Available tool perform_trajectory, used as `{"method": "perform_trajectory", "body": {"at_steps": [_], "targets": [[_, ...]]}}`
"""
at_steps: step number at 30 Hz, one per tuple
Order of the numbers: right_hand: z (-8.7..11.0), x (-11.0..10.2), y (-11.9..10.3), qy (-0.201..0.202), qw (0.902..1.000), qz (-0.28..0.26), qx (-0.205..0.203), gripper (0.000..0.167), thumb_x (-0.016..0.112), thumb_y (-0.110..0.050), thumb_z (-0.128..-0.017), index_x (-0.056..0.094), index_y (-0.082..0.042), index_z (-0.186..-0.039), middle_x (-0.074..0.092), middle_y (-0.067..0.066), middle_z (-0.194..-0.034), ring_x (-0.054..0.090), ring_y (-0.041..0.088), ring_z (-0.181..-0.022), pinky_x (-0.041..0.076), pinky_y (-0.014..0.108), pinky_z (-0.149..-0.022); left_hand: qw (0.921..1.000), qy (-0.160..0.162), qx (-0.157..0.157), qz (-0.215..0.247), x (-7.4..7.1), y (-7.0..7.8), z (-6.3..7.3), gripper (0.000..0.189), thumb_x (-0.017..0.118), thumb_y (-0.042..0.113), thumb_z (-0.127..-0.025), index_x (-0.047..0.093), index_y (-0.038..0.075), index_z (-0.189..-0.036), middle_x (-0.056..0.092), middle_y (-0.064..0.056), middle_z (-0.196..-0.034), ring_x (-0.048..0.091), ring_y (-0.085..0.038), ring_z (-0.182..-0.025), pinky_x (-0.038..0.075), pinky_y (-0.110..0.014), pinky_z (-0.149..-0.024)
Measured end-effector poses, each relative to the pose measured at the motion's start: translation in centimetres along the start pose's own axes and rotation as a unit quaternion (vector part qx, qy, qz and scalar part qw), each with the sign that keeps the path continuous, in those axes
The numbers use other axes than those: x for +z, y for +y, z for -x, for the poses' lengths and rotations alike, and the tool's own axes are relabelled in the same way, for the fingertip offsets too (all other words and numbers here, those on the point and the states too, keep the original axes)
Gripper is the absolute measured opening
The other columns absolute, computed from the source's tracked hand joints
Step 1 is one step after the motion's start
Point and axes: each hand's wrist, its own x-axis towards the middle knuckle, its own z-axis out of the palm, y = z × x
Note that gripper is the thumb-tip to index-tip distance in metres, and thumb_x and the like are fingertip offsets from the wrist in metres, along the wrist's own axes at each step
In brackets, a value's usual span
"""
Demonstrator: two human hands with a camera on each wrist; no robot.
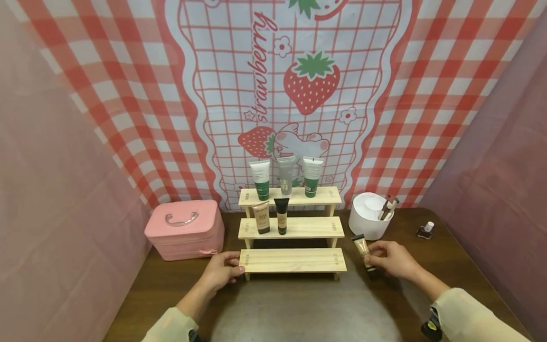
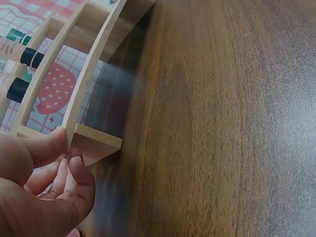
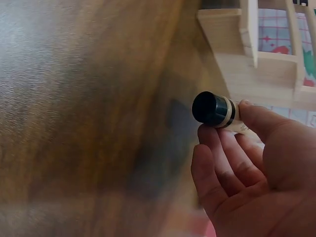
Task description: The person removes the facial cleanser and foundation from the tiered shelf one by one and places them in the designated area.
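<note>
My left hand (image 1: pixel 219 272) pinches the left end of the lowest step of a three-tier wooden display stand (image 1: pixel 295 260); the left wrist view shows thumb and fingers around the board's edge (image 2: pixel 78 106). To the right of the stand, my right hand (image 1: pixel 395 260) holds a small gold cosmetic tube (image 1: pixel 361 245) by its side, tilted, black cap (image 3: pixel 210 108) downward. On the middle step stand a beige BB cream tube (image 1: pixel 262 218) and a black-capped foundation tube (image 1: pixel 282 217). The top step carries two white-and-green tubes (image 1: pixel 260 178) and a clear grey tube (image 1: pixel 286 175).
Left of the stand sits a pink vanity case (image 1: pixel 181 235). A white round organizer (image 1: pixel 363 223) with brushes (image 1: pixel 389 208) stands at the back right, near a small dark bottle with a white cap (image 1: pixel 425 231). A strawberry-print cloth (image 1: pixel 307 128) hangs behind.
</note>
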Motion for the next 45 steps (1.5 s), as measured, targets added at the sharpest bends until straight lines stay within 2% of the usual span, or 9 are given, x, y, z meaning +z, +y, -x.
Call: {"method": "perform_trajectory", "body": {"at_steps": [6,17,25,29,32,37,45], "targets": [[0.5,0.8,1.1,-0.004,0.9998,0.003,0.018,0.034,0.082,-0.021,-0.087,0.072,0.001,-0.111,0.075,0.005,-0.083,0.065,0.016,-0.061,0.054,0.033,-0.045,1.0000,0.001,0.001,-0.005,0.1,0.1,0.2,0.050,0.075,-0.010,-0.084,0.058,-0.016,-0.131,0.066,-0.018,-0.100,0.060,-0.016,-0.067,0.056,-0.032,-0.057],[1.1,1.5,1.7,-0.006,0.9994,0.031,0.017,0.030,0.079,-0.024,-0.090,0.074,0.000,-0.107,0.074,0.004,-0.082,0.062,0.016,-0.056,0.053,0.031,-0.045,0.9999,-0.004,-0.001,-0.011,0.3,0.2,0.3,0.050,0.075,-0.009,-0.085,0.057,-0.016,-0.131,0.065,-0.020,-0.102,0.060,-0.016,-0.068,0.057,-0.033,-0.058],[1.2,1.5,1.5,0.011,0.9980,0.028,0.056,0.031,0.082,-0.027,-0.088,0.075,-0.002,-0.104,0.075,0.005,-0.084,0.062,0.019,-0.055,0.053,0.034,-0.045,0.9999,0.002,-0.008,-0.010,0.4,0.0,0.5,0.049,0.074,-0.009,-0.086,0.058,-0.015,-0.132,0.064,-0.019,-0.102,0.061,-0.017,-0.069,0.057,-0.034,-0.058],[1.2,1.4,1.4,0.014,0.9977,0.029,0.059,0.030,0.082,-0.029,-0.087,0.075,-0.004,-0.102,0.075,0.003,-0.082,0.061,0.020,-0.051,0.052,0.034,-0.045,1.0000,0.001,-0.007,-0.006,0.4,-0.1,0.5,0.050,0.074,-0.009,-0.086,0.057,-0.016,-0.132,0.064,-0.019,-0.102,0.060,-0.017,-0.068,0.057,-0.034,-0.058],[1.0,0.9,1.2,0.019,0.9976,0.053,0.040,0.030,0.082,-0.031,-0.087,0.076,-0.005,-0.101,0.075,0.001,-0.082,0.064,0.016,-0.058,0.053,0.031,-0.050,1.0000,0.000,-0.007,-0.005,0.4,-0.1,0.5,0.050,0.074,-0.010,-0.086,0.057,-0.016,-0.132,0.064,-0.019,-0.102,0.060,-0.017,-0.067,0.057,-0.034,-0.058],[0.0,-0.8,-0.6,0.044,0.9936,0.102,-0.021,0.031,0.082,-0.029,-0.087,0.076,-0.003,-0.102,0.076,0.001,-0.087,0.067,0.012,-0.078,0.053,0.028,-0.065,0.9999,0.005,-0.009,-0.005,0.3,0.2,0.6,0.049,0.074,-0.010,-0.086,0.057,-0.016,-0.132,0.065,-0.020,-0.103,0.061,-0.018,-0.068,0.057,-0.034,-0.058],[-2.9,-3.3,-7.0,0.054,0.9903,0.100,-0.080,0.030,0.081,-0.028,-0.089,0.075,-0.005,-0.107,0.073,-0.001,-0.088,0.066,0.011,-0.079,0.055,0.029,-0.069,0.9998,0.012,-0.014,-0.008,0.3,0.4,0.5,0.049,0.074,-0.010,-0.085,0.058,-0.015,-0.131,0.064,-0.020,-0.103,0.061,-0.019,-0.068,0.057,-0.034,-0.057]]}}
